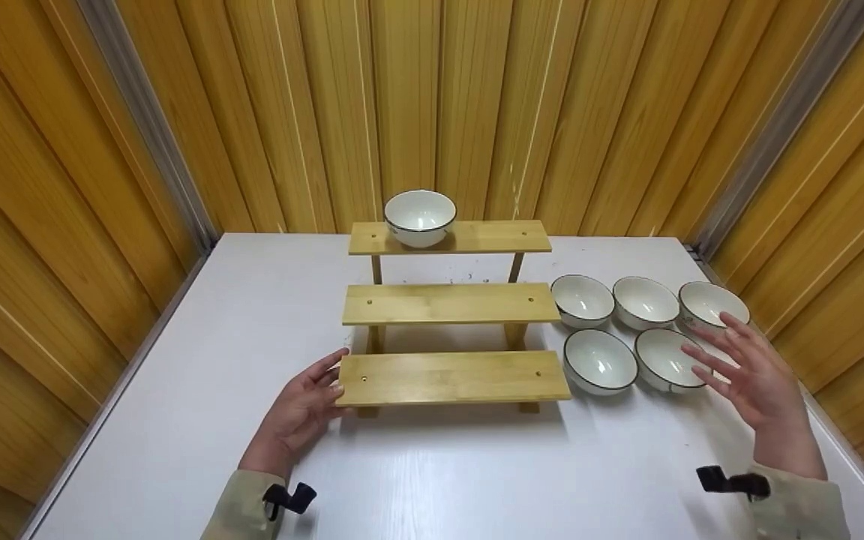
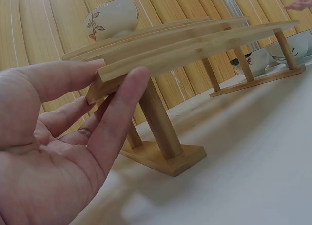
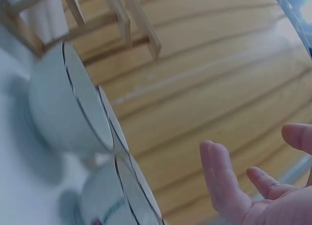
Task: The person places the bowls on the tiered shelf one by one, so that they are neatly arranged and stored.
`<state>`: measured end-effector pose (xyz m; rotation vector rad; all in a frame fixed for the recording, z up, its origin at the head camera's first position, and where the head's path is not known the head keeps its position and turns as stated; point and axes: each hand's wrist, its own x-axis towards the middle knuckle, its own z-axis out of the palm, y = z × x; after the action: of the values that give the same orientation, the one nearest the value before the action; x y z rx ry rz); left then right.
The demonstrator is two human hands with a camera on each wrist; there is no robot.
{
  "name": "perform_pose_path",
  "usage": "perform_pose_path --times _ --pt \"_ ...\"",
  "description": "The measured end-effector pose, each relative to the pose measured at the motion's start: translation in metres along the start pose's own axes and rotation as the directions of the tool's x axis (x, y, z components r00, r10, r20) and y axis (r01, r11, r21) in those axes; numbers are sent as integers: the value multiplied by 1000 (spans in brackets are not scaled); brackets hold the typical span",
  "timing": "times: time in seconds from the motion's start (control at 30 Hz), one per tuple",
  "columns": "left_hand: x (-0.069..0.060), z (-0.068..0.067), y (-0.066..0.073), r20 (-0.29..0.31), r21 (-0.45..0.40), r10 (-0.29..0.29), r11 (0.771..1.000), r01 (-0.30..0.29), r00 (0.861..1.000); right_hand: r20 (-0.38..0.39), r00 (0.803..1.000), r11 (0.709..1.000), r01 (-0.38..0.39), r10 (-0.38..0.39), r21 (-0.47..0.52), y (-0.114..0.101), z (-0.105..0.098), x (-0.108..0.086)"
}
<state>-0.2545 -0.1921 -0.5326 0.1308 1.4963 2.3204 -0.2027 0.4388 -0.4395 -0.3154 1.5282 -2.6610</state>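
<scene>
Three-tier bamboo rack (image 1: 451,303), centre of frame, upright on white counter (image 1: 432,465). Left hand (image 1: 302,409), lower left of centre, pinches left end of lowest tier between thumb and fingers. Dark-rimmed white bowl (image 1: 421,214) on top tier, left of its middle (leafy sprig on its side, seen from left wrist). Right hand (image 1: 758,375), right of frame, fingers spread wide, holding nothing, near five similar bowls (image 1: 600,361): three behind, two in front, right of rack.

The right hand (image 3: 273,208), fingers extended, hovers apart from dark-rimmed white bowls (image 3: 63,103) near a wooden rack (image 3: 141,20).
</scene>
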Motion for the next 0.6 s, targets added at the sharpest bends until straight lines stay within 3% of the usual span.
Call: perform_pose_path --times 0.17,0.37,0.6 --pt "1 1 0 -6 9 2 1000 -1 1000 -149 987 996 -74 67 -47 -7 -27 -21" --pt "1 1 0 -13 6 3 1000 -3 1000 -321 930 959 -239 181 -151 -2 -51 -29" --pt "1 1 0 -24 16 0 1000 1 1000 -379 860 906 -409 342 -109 18 -64 -21"
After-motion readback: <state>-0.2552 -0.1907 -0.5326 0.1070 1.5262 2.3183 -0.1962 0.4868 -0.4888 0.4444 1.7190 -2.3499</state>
